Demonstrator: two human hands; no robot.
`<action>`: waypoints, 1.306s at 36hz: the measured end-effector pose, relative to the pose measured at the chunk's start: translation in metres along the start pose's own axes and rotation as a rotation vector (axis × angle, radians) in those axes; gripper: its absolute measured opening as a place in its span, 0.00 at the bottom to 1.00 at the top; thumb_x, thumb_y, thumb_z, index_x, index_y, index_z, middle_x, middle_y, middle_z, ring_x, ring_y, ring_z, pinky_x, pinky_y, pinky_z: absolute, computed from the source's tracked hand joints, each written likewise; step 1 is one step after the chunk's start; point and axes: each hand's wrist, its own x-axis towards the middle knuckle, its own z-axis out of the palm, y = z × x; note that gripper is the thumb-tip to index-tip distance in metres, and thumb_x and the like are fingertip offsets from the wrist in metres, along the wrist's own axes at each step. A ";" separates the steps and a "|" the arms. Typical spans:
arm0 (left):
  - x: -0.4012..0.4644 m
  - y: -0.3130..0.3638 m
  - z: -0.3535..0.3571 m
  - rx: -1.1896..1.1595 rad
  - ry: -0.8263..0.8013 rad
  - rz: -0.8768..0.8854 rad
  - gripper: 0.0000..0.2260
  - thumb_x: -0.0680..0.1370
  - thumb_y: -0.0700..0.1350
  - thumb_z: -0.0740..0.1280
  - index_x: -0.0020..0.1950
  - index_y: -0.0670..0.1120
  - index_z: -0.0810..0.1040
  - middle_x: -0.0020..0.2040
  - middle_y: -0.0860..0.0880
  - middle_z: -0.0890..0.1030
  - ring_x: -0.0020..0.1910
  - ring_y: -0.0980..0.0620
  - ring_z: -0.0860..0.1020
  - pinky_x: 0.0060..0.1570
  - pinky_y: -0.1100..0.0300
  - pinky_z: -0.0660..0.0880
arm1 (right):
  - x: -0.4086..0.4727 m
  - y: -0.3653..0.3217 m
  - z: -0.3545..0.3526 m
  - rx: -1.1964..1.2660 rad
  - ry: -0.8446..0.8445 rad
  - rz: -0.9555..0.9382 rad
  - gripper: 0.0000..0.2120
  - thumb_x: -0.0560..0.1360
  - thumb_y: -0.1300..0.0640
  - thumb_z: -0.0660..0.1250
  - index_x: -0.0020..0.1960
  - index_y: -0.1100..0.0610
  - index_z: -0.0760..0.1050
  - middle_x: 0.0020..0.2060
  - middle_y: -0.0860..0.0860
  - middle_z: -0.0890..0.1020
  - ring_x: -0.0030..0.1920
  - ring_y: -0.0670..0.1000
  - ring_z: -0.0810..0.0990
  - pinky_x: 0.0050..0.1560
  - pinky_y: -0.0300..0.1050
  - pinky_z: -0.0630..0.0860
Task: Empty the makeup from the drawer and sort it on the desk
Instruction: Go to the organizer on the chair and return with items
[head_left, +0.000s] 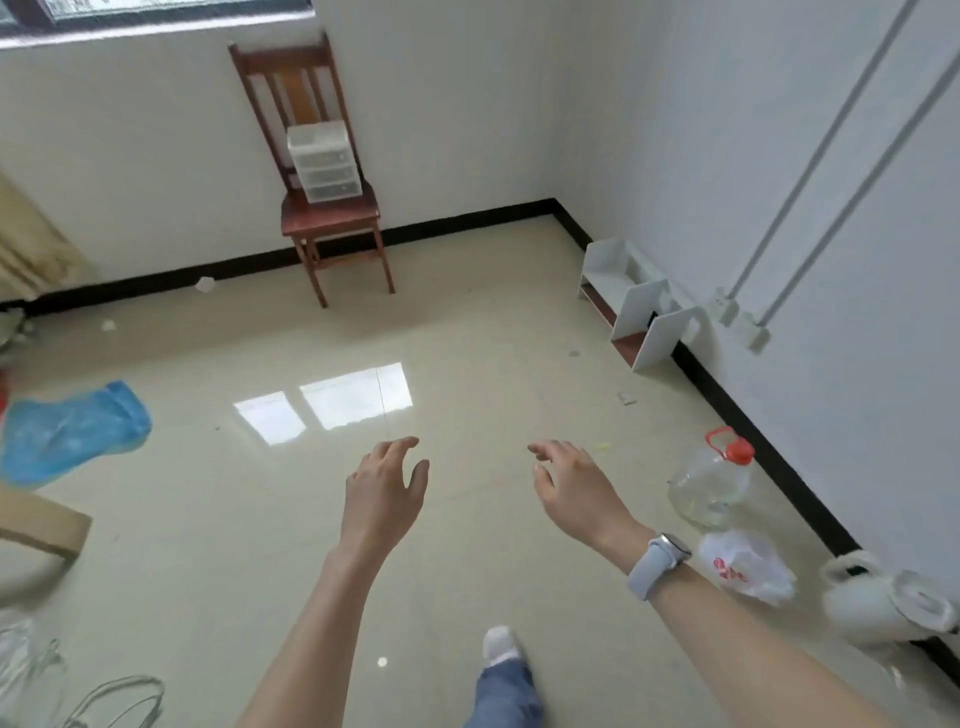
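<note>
A small translucent drawer unit with three stacked drawers stands on the seat of a wooden chair against the far wall. Its contents show only as dark shapes through the plastic. My left hand and my right hand reach out in front of me over the tiled floor, far short of the chair. Both hold nothing, their fingers loosely spread. A watch with a pale strap sits on my right wrist. No desk is plainly in view.
A white shelf rack lies by the right wall. An empty clear jug with a red cap, a plastic bag and white slippers lie near it. A blue bag and a cardboard edge sit left.
</note>
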 end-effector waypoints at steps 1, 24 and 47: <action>0.023 0.003 -0.003 -0.004 0.008 -0.002 0.16 0.79 0.47 0.62 0.66 0.46 0.73 0.64 0.48 0.75 0.64 0.47 0.72 0.63 0.50 0.66 | 0.023 -0.004 -0.005 -0.018 -0.008 -0.008 0.16 0.79 0.59 0.56 0.65 0.58 0.70 0.61 0.53 0.75 0.63 0.53 0.70 0.63 0.43 0.64; 0.503 -0.035 -0.057 -0.044 0.068 -0.144 0.15 0.79 0.48 0.60 0.66 0.47 0.72 0.64 0.51 0.74 0.61 0.50 0.73 0.62 0.51 0.68 | 0.554 -0.077 -0.010 -0.046 -0.128 -0.166 0.14 0.79 0.59 0.57 0.61 0.59 0.74 0.58 0.53 0.78 0.61 0.53 0.73 0.63 0.45 0.66; 0.949 -0.221 -0.174 -0.069 0.170 -0.281 0.15 0.78 0.44 0.63 0.64 0.43 0.75 0.61 0.46 0.76 0.61 0.46 0.73 0.61 0.51 0.69 | 1.033 -0.265 0.090 -0.096 -0.233 -0.201 0.15 0.79 0.60 0.55 0.64 0.57 0.71 0.58 0.53 0.76 0.60 0.52 0.72 0.60 0.43 0.67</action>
